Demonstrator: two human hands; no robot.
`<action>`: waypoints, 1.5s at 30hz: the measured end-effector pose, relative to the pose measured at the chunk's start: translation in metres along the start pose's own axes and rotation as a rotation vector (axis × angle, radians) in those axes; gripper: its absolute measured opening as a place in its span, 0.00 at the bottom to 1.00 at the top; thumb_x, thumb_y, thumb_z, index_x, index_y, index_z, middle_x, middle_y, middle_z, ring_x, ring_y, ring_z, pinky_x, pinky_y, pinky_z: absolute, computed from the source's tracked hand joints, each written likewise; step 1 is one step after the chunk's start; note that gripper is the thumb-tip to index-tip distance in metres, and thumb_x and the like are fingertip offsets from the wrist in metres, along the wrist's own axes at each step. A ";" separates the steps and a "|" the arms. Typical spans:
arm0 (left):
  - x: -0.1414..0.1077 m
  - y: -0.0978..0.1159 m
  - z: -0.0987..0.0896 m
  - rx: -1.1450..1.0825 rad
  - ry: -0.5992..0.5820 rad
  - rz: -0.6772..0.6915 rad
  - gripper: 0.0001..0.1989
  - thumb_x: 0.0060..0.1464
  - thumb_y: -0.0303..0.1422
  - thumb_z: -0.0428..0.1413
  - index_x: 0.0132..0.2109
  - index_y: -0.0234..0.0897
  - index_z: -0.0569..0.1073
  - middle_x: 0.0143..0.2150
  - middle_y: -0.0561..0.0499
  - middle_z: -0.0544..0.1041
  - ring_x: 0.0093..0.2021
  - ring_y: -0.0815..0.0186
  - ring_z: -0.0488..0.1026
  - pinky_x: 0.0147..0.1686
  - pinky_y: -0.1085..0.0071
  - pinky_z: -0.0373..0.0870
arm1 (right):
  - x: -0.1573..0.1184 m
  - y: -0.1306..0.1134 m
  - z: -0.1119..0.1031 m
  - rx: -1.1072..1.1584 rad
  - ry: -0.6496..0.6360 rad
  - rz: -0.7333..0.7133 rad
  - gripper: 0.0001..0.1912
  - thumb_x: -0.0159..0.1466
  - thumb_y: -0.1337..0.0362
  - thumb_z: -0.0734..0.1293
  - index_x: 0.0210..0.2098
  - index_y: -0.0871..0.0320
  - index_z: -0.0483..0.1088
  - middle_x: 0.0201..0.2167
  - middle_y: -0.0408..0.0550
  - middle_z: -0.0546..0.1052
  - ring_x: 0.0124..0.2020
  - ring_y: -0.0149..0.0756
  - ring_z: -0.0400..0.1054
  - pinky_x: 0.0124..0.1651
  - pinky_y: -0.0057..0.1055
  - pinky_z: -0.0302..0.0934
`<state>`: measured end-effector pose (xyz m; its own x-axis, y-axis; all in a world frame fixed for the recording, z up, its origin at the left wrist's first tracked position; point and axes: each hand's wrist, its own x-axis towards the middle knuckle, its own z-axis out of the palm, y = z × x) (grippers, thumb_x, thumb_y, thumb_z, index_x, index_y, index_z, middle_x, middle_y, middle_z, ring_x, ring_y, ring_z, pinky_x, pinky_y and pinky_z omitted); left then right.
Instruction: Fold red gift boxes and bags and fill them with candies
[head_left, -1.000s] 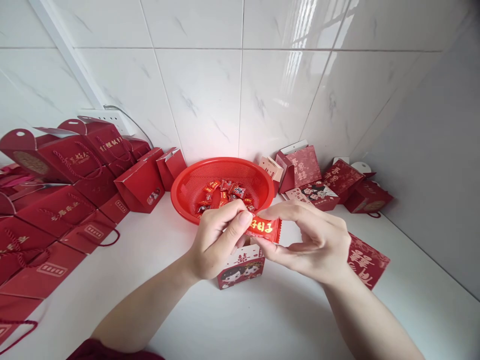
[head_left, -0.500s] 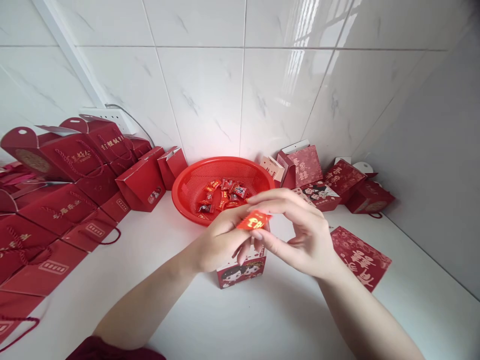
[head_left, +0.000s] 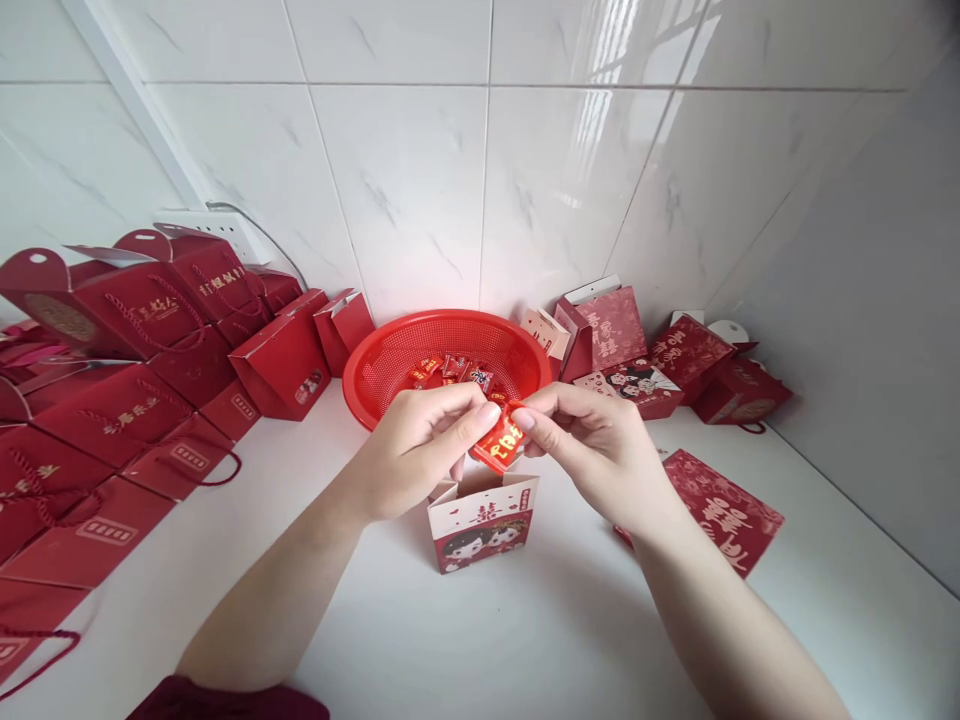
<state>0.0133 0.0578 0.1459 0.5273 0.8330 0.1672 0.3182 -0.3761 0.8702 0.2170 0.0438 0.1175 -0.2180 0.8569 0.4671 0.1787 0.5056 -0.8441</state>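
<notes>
A red wrapped candy with yellow lettering is pinched between my two hands. My left hand grips its upper left edge between thumb and forefinger. On the other side, my right hand pinches the upper right corner. Just below the candy stands a small white-and-red gift box, upright with its top open and two cartoon faces on the front. Behind my hands, a red plastic basket holds several wrapped candies; my left hand hides part of its near rim.
Stacked dark red gift boxes with rope handles fill the left side. A red box stands beside the basket. More boxes sit at the back right, and a flat red box lies near my right forearm. White tiles back the table.
My hands have drawn apart, and the candy, earlier mostly under my fingers, now hangs between both pinches. The gift box's open top has come into sight.
</notes>
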 end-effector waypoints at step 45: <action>-0.001 -0.009 -0.014 0.755 -0.360 0.270 0.10 0.60 0.27 0.54 0.29 0.37 0.72 0.28 0.55 0.72 0.27 0.71 0.67 0.26 0.71 0.55 | -0.029 -0.034 -0.026 -0.764 -0.449 -0.369 0.13 0.73 0.66 0.59 0.38 0.58 0.74 0.24 0.44 0.70 0.24 0.32 0.59 0.28 0.31 0.50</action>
<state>-0.0011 0.0663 0.1440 0.8357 0.5464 0.0561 0.5158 -0.8158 0.2618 0.2427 0.0048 0.1393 -0.7047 0.5924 0.3905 0.5678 0.8009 -0.1904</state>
